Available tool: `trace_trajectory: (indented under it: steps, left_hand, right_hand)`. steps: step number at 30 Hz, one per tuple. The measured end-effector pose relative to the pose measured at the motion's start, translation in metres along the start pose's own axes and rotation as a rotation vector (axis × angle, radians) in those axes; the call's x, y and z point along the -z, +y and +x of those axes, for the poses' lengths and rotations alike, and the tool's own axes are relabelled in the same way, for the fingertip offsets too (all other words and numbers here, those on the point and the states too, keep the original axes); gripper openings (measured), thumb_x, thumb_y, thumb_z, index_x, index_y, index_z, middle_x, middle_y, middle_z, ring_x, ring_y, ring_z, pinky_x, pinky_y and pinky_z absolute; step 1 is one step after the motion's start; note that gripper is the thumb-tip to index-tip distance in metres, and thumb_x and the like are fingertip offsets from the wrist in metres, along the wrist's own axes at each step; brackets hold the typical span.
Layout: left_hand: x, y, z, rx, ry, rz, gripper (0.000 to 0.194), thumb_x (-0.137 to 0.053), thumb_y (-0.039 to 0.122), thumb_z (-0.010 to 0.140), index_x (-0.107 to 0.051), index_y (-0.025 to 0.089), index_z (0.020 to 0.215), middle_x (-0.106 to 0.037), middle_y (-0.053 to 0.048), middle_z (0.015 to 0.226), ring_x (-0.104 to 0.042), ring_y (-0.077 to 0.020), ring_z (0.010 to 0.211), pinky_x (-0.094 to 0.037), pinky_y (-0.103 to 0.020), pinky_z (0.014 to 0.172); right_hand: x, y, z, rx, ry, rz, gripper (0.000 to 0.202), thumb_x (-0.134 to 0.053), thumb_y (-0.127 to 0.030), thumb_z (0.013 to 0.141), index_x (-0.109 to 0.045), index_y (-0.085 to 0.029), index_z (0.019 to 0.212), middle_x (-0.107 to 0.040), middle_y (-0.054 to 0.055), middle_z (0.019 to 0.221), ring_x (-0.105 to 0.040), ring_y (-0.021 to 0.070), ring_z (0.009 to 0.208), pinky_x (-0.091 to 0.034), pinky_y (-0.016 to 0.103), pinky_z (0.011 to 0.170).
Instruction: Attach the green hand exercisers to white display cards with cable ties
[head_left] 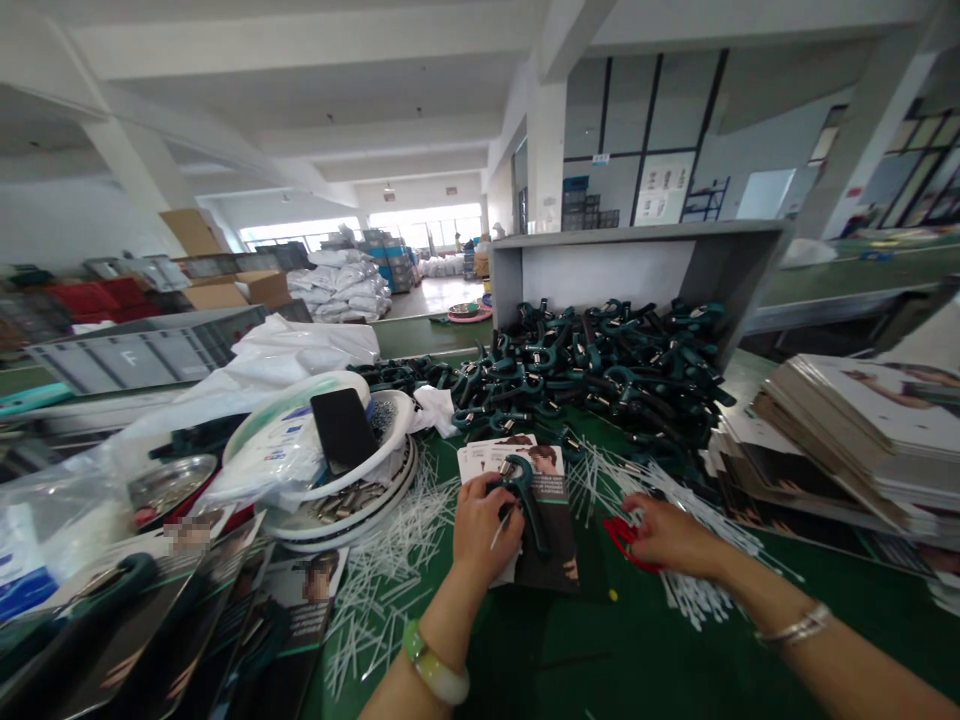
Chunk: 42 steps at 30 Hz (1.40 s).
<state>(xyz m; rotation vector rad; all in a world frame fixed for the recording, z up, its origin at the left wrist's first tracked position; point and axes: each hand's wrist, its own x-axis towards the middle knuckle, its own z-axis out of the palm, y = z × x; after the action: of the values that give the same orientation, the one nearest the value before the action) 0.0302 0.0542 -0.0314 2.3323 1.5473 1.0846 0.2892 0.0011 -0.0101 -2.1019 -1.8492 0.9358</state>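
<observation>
My left hand is closed on a dark green hand tool with a curved, hooked head. It presses the tool against a printed cardboard card lying on the green table. A thin white strip, like a cable tie end, sticks out between its fingers. My right hand is closed round a red-handled tool, whose working end is hidden. Beneath and around that hand spreads a pile of white cable ties.
Many more green tools are heaped at the back, before a grey open box. Stacked cards stand at right. At left are white basins with a black phone, loose cable ties and cards carrying tools.
</observation>
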Motion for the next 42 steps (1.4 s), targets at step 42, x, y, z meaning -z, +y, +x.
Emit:
trace_trajectory:
  steps: [42]
  left_hand:
    - [0.005, -0.011, -0.007, 0.132, 0.079, -0.275, 0.014, -0.058, 0.026, 0.079, -0.071, 0.023, 0.075, -0.063, -0.005, 0.103, -0.055, -0.0225, 0.099, -0.041, -0.043, 0.090]
  right_hand:
    - [0.002, -0.148, -0.008, 0.562, 0.206, -1.085, 0.032, -0.041, -0.001, 0.081, -0.063, -0.005, 0.104, -0.064, 0.021, 0.101, -0.064, 0.0276, 0.082, -0.049, 0.034, 0.060]
